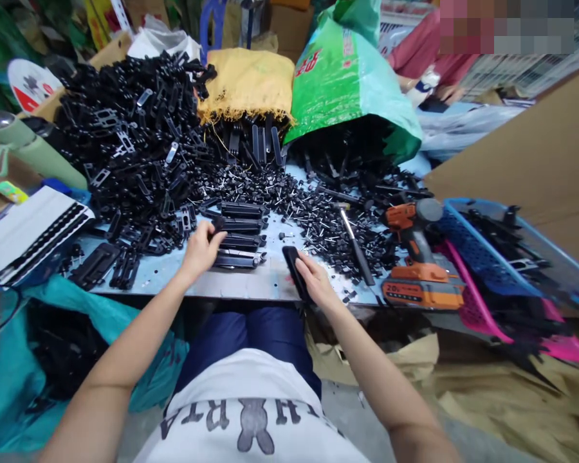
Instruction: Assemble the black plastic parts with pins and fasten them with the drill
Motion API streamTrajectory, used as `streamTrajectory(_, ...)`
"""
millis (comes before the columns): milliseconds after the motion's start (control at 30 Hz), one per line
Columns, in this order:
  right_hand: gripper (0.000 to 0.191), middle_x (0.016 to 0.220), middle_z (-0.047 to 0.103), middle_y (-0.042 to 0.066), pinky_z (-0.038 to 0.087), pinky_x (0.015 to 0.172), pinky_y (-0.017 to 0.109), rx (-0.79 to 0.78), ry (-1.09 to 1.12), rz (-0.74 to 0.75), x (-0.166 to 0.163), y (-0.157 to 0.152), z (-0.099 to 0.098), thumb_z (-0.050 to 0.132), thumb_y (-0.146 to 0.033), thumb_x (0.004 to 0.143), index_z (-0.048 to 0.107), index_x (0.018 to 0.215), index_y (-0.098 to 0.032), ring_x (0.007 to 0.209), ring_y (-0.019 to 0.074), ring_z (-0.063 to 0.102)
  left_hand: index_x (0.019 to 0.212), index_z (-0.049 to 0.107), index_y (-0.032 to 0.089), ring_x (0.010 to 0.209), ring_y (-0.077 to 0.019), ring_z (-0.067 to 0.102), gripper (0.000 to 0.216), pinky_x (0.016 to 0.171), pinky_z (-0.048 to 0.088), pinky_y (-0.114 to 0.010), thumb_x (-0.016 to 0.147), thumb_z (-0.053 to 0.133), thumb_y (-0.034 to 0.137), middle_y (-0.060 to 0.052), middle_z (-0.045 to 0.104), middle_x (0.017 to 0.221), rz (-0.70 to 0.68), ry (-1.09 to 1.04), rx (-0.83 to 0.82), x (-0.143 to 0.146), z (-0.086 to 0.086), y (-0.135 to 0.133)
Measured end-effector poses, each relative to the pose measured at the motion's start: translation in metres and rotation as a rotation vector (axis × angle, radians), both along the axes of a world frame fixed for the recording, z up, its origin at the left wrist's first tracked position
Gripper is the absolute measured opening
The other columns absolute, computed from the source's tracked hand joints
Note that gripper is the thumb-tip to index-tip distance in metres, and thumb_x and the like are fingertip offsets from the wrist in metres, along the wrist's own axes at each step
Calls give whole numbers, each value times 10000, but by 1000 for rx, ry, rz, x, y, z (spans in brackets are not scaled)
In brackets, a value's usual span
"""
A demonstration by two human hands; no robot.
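My left hand (201, 247) rests on the workbench with its fingers curled round the near end of a black plastic strip, part of a row of strips (241, 235) laid side by side. My right hand (313, 280) grips a long black plastic bar (293, 265) that lies slanted near the table's front edge (231, 292). A big heap of black plastic parts (135, 141) fills the left back of the bench. Small black screws (313, 222) are scattered between the hands and the heap.
An orange cordless drill (415, 257) and a hammer (354, 241) lie right of my right hand. Blue and pink baskets (487, 257) hold more black parts. A green sack (352, 83) and yellow sack (248, 83) spill parts at the back. Another person's sleeve (424, 51) shows top right.
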State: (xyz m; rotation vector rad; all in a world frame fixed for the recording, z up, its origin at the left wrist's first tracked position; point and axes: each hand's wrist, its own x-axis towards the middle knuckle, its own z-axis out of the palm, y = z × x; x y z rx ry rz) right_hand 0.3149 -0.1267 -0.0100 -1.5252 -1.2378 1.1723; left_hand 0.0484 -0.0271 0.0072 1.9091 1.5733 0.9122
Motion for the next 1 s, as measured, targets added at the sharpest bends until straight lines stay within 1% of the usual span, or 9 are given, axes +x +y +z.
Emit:
streamTrajectory(100, 624, 837, 638, 40, 505, 494, 255, -94, 347, -2, -42, 12, 7, 485, -583, 807, 445, 1321, -231, 579, 127, 584, 858, 440, 204, 458, -85, 480, 200, 499, 387, -210, 874, 440, 404, 52, 508, 600, -214, -344, -230, 24, -1, -46)
streamTrajectory(200, 628, 780, 613, 15, 495, 483, 220, -81, 441, 53, -65, 18, 11, 496, -573, 809, 433, 1333, -232, 566, 102, 560, 1021, 443, 200, 415, -52, 457, 254, 436, 373, -194, 870, 462, 403, 26, 575, 755, -249, -545, -322, 42, -3, -72)
streamTrajectory(300, 617, 775, 594, 8, 504, 500, 218, -25, 354, 169, -63, 19, 11, 494, -538, 829, 416, 1356, -225, 568, 90, 549, 1226, 428, 207, 608, -93, 570, 390, 585, 467, -232, 866, 497, 341, -22, 602, 896, -237, -504, -201, 43, 1, -78)
streamTrajectory(400, 540, 936, 596, 35, 511, 538, 219, 163, 110, 311, -52, 19, 10, 498, -466, 854, 443, 1342, -242, 589, 73, 532, 1218, 535, 193, 881, -161, 581, 362, 811, 468, -309, 873, 498, 297, -67, 593, 955, -264, -339, -20, 37, 6, -78)
streamTrajectory(467, 506, 982, 589, 47, 515, 561, 224, 280, -44, 364, -48, 18, 10, 486, -430, 872, 447, 1341, -246, 604, 76, 526, 1208, 565, 188, 887, -169, 570, 351, 829, 464, -327, 884, 483, 295, -74, 583, 930, -257, -293, 52, 38, 7, -80)
streamTrajectory(633, 511, 1061, 570, 85, 524, 559, 249, 415, -112, 236, -56, 15, 11, 397, -399, 918, 349, 1402, -242, 618, 101, 545, 1238, 545, 175, 898, -157, 564, 364, 817, 474, -306, 909, 440, 288, -88, 578, 961, -83, -339, 226, 53, 1, -87)
streamTrajectory(733, 514, 1037, 580, 89, 527, 637, 281, 515, -188, 271, -62, 12, 14, 421, -385, 913, 352, 1400, -237, 679, 128, 559, 1222, 556, 169, 882, -146, 568, 349, 801, 479, -290, 907, 447, 275, -80, 590, 947, -102, -337, 309, 56, 1, -85)
streamTrajectory(900, 528, 1052, 582, 115, 526, 699, 320, 539, -217, 150, -80, 3, 9, 386, -384, 925, 310, 1420, -219, 719, 153, 570, 1103, 626, 158, 868, -142, 575, 292, 793, 476, -278, 913, 432, 264, -75, 607, 922, -17, -355, 362, 54, 14, -79)
streamTrajectory(1000, 529, 1073, 583, 124, 524, 715, 329, 568, -250, 102, -82, -3, 4, 376, -384, 925, 309, 1420, -212, 755, 170, 586, 1001, 658, 166, 851, -153, 584, 310, 787, 479, -290, 914, 416, 339, -77, 612, 919, -29, -394, 265, 48, 20, -74)
